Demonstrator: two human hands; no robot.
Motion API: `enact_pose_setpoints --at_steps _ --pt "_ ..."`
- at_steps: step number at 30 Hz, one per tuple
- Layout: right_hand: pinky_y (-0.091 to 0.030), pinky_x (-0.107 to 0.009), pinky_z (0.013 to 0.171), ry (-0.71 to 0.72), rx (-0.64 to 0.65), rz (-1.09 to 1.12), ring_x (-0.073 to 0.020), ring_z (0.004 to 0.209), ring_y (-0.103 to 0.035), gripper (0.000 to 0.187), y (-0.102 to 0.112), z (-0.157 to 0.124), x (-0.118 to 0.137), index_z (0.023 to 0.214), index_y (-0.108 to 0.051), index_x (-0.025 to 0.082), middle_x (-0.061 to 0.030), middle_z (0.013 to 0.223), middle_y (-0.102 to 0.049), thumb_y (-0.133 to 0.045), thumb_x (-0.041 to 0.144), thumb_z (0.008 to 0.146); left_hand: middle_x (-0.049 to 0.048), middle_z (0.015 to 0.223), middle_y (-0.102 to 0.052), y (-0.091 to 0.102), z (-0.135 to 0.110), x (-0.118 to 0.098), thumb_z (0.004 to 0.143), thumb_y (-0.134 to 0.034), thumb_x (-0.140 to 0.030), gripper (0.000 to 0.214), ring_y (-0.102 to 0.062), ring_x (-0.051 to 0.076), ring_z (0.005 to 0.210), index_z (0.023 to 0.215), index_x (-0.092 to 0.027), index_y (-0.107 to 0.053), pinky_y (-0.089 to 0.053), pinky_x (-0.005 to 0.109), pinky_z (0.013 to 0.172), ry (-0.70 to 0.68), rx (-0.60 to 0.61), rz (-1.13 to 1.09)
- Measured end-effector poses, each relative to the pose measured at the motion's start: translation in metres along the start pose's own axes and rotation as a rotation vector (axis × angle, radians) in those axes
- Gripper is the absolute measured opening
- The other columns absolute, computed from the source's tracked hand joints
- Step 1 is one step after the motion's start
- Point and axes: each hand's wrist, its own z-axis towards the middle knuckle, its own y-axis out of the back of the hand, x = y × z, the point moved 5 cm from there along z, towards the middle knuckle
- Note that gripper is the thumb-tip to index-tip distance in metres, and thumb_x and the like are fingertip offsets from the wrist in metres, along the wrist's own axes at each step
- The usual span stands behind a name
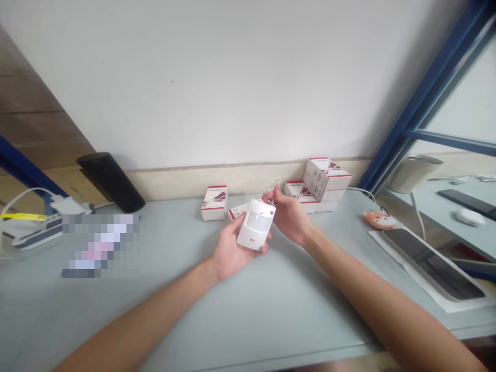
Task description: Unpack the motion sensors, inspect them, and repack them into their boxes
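A white motion sensor [254,225] with a curved lens window and a small red mark rests in my left hand [228,253], whose fingers wrap its underside and edges. My right hand [290,217] is at the sensor's upper right corner, fingers curled and pinched together. A small metallic bit shows by those fingertips; blur keeps me from telling what it is. Behind the sensor lies a white and red box [237,211], partly hidden by it. A similar small box [214,202] stands to the left, near the wall.
Several white and red boxes [327,178] are stacked at the back right. A phone [434,263] lies on white paper at right, near an orange animal-faced case [380,219]. At left are a black cylindrical object [112,181], a power strip [39,231] and a pixelated patch. Blue frame bars flank the table.
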Motion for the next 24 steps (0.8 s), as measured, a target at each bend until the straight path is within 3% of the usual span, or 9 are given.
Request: enact_pose_setpoints --at_steps 4,8,12,18,24 --pt "-0.045 -0.027 0.058 0.162 -0.157 0.08 -0.013 0.062 -0.05 0.03 0.016 0.002 0.034 0.08 -0.058 0.024 0.001 0.077 -0.056 -0.07 0.048 0.096 0.0166 0.099 -0.073 0.001 0.0 0.004 0.102 -0.051 -0.051 0.048 -0.068 0.027 0.082 0.128 -0.014 -0.068 -0.049 0.035 0.067 0.025 0.048 0.087" --pt "-0.045 -0.023 0.053 0.219 -0.231 0.225 -0.0102 0.057 -0.051 0.023 0.047 0.003 0.072 0.083 -0.059 0.025 0.0039 0.072 -0.054 -0.07 0.038 0.097 0.0148 0.09 -0.071 0.001 -0.001 0.009 0.103 -0.047 -0.056 0.053 -0.064 0.023 0.071 0.125 -0.013 -0.068 -0.047 0.033 0.067 0.096 0.1 0.211" --pt "-0.043 -0.02 0.05 0.3 -0.263 0.395 -0.0077 0.051 -0.047 0.021 0.079 -0.001 0.103 0.083 -0.058 0.025 0.007 0.065 -0.05 -0.067 0.032 0.1 0.0146 0.094 -0.069 -0.002 -0.002 0.01 0.104 -0.045 -0.057 0.054 -0.063 0.022 0.073 0.125 -0.013 -0.067 -0.043 0.032 0.066 0.154 0.143 0.297" --pt "-0.042 -0.021 0.048 0.359 -0.253 0.285 -0.0077 0.049 -0.045 0.028 0.093 -0.003 0.115 0.079 -0.057 0.024 0.0076 0.063 -0.049 -0.072 0.039 0.098 0.0121 0.091 -0.066 -0.007 -0.004 0.009 0.104 -0.039 -0.06 0.056 -0.053 0.017 0.066 0.122 -0.014 -0.066 -0.037 0.032 0.065 0.209 0.177 0.371" --pt "-0.036 -0.02 0.044 0.419 -0.362 0.257 -0.0081 0.044 -0.037 0.033 0.121 -0.009 0.132 0.074 -0.055 0.024 0.008 0.058 -0.046 -0.065 0.038 0.102 0.0123 0.092 -0.064 -0.005 -0.008 0.01 0.103 -0.044 -0.061 0.057 -0.052 0.018 0.071 0.124 -0.013 -0.066 -0.037 0.031 0.065 0.242 0.184 0.408"
